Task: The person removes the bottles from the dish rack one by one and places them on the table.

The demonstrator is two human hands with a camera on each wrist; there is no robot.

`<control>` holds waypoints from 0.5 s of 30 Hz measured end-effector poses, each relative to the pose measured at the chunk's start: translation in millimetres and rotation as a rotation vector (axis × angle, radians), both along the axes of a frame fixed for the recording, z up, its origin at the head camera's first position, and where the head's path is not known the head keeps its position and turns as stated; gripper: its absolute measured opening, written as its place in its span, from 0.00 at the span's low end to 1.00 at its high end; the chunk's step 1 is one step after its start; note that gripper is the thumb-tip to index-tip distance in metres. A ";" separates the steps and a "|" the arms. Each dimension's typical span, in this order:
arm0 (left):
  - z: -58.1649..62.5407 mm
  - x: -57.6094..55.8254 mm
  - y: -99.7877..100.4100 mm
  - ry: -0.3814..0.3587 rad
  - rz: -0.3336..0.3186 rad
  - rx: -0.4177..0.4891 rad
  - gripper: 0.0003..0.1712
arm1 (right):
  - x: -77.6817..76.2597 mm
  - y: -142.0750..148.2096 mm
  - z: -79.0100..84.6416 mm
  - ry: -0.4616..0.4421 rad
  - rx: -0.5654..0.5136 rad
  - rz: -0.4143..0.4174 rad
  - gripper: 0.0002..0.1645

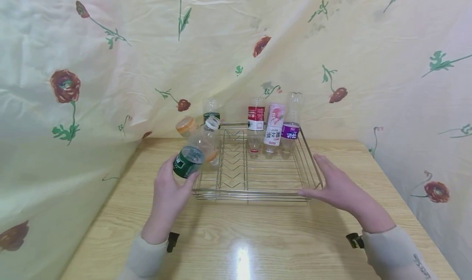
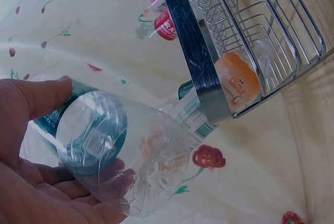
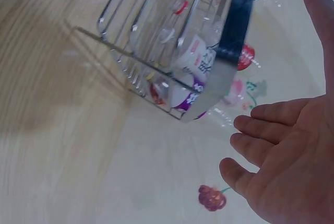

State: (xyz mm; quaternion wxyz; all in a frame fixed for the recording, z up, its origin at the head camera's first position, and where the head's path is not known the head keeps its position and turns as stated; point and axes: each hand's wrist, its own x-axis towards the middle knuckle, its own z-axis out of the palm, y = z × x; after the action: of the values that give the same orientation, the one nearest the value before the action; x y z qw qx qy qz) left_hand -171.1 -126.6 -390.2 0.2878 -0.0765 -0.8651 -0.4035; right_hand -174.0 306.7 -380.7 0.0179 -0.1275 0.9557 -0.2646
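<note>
My left hand (image 1: 170, 190) grips a clear plastic bottle (image 1: 188, 160) with a dark green label, tilted over the left side of a wire dish rack (image 1: 245, 192). In the left wrist view, the thumb and fingers curl round the bottle's label, and its round base (image 2: 94, 132) faces the camera. My right hand (image 1: 337, 185) spreads beside the rack's front right corner, holding nothing; in the right wrist view its fingers (image 3: 261, 143) are relaxed and apart from the rack. Partly behind the held bottle, an orange-labelled bottle (image 1: 186, 125) leans at the rack's left.
Along the rack's back stand several upside-down bottles: one red-labelled (image 1: 256, 118), one pink and white (image 1: 274, 124), one purple-labelled (image 1: 290, 130). Another green-labelled bottle (image 1: 211, 117) is at the back left. Flowered cloth (image 1: 236, 46) hangs behind the wooden table (image 1: 221, 239).
</note>
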 end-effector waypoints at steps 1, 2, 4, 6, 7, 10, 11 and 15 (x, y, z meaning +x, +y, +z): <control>-0.3 0.0 -0.7 0.005 0.006 0.009 0.41 | -0.7 1.0 -1.3 -0.003 0.000 0.001 0.80; -0.6 0.0 -1.4 0.009 0.012 0.015 0.41 | -1.4 2.0 -2.5 -0.010 -0.004 0.003 0.80; -1.3 -0.2 -2.8 0.017 0.021 0.029 0.40 | -2.6 3.8 -5.0 -0.022 -0.011 0.007 0.80; -1.9 -0.7 -4.4 0.018 0.027 0.040 0.40 | -3.3 5.2 -7.3 -0.033 -0.011 0.007 0.80; -2.3 -1.1 -5.3 0.020 0.031 0.043 0.40 | -3.8 6.0 -8.4 -0.036 -0.012 0.008 0.80; -3.0 -2.1 -8.4 0.023 0.047 0.059 0.40 | -4.9 7.6 -11.6 -0.040 -0.013 0.013 0.81; -3.0 -2.5 -9.5 0.020 0.052 0.067 0.40 | -5.3 8.1 -12.5 -0.042 -0.014 0.014 0.81; -3.3 -4.8 -14.8 -0.020 0.073 0.107 0.40 | -6.0 9.4 -15.6 -0.046 -0.018 0.017 0.81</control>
State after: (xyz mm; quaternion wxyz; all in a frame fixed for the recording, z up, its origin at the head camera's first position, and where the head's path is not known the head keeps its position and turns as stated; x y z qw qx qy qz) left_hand -175.9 -141.4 -393.5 0.2971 -0.0255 -0.8474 -0.4392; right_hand -180.0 316.2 -396.3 0.0412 -0.1297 0.9516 -0.2757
